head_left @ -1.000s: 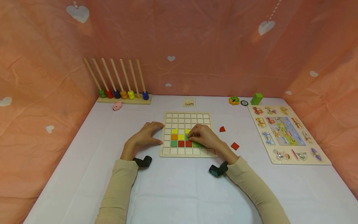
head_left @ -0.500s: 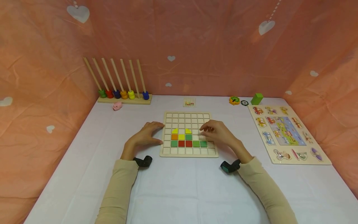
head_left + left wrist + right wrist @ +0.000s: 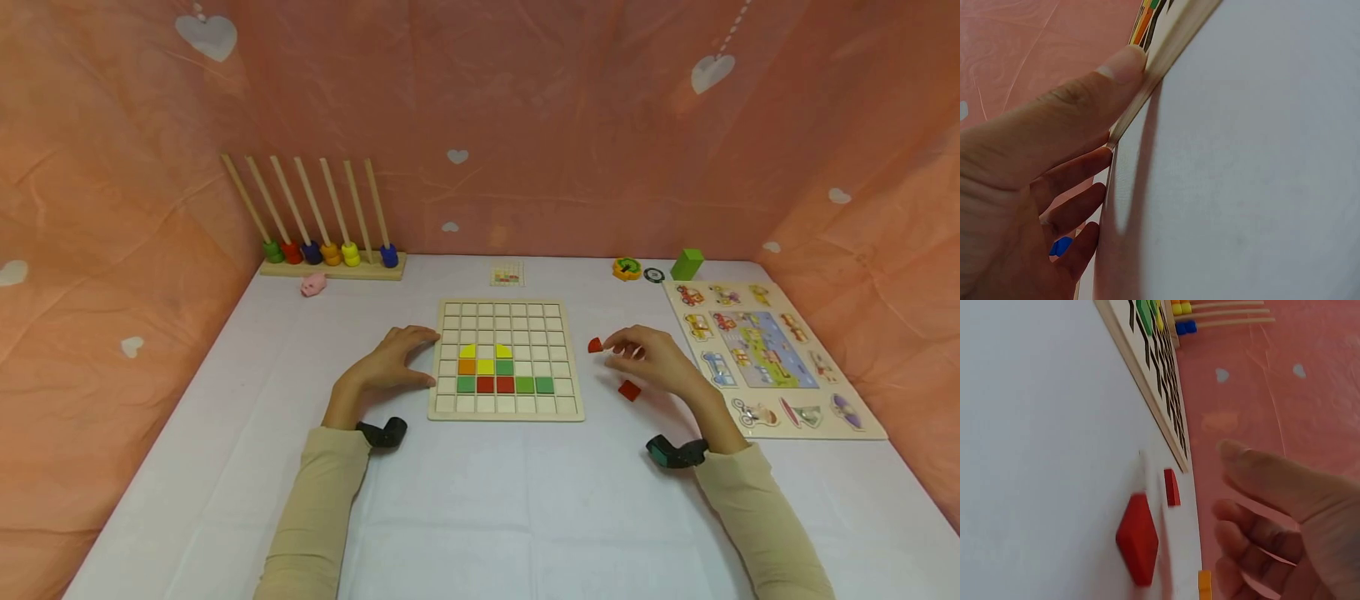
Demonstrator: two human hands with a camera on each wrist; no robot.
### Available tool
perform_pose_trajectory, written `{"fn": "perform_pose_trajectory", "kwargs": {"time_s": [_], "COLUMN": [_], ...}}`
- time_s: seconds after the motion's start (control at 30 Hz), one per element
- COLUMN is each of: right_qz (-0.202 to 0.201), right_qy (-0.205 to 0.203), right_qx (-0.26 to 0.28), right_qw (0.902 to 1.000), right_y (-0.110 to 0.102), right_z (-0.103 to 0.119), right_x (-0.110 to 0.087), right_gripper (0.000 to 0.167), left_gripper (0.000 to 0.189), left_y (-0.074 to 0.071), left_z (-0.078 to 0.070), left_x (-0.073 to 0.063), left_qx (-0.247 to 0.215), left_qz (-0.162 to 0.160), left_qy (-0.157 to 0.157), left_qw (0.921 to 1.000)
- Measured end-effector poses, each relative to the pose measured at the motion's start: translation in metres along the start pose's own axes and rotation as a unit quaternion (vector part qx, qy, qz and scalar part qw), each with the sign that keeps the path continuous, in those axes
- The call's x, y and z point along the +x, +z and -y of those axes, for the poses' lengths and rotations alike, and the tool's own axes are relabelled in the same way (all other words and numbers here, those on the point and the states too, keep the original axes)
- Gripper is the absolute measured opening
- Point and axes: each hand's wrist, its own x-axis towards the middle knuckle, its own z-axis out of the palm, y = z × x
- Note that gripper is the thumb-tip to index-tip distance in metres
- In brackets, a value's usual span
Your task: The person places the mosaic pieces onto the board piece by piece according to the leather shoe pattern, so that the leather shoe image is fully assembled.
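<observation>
A wooden grid board (image 3: 447,408) lies mid-table with yellow, orange, green and red tiles set in some of its cells. My left hand (image 3: 388,360) touches the board's left edge with thumb and fingertips, the fingers spread; the left wrist view shows the thumb (image 3: 1124,65) against the rim. To the right of the board my right hand (image 3: 654,360) hovers with nothing in it, fingers loosely bent and thumb apart. By its fingertips lies a red rounded tile (image 3: 595,345). Closer to me is a red square tile (image 3: 629,390), large in the right wrist view.
A small pattern card (image 3: 507,274) lies behind the board. At the back left stand a peg abacus (image 3: 330,267) and a pink pig (image 3: 313,285). A picture puzzle board (image 3: 750,417), green block (image 3: 687,265), black-and-white disc (image 3: 654,275) and orange-green piece (image 3: 627,268) lie right.
My right hand has let go of a green tile, now seated in the grid, and moved right off the board to beside the red tiles. The left hand has stayed put.
</observation>
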Motion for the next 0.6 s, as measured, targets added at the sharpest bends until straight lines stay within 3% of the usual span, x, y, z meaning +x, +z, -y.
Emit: {"fn": "perform_pose_trajectory", "kwargs": {"time_s": [0.17,0.33,0.6], "right_qz": [0.051,0.090,0.127], "right_qy": [0.056,0.105,0.123], "right_qx": [0.001,-0.003,-0.021], "right_qw": [0.9971,0.9904,0.9840], "right_y": [-0.007,-0.011,-0.013], "right_z": [-0.009,-0.013,-0.015], "right_x": [-0.010,-0.019,-0.022], "right_gripper": [0.023,0.034,0.034], "left_gripper": [0.071,0.071,0.072], "left_y": [0.000,0.000,0.000], "left_z": [-0.001,0.000,-0.001], "left_x": [0.000,0.001,0.001], "left_qx": [-0.001,0.000,0.001], "left_qz": [0.001,0.002,0.002], "left_qy": [0.001,0.001,0.000], "left_qw": [1.0000,1.0000,1.0000]}}
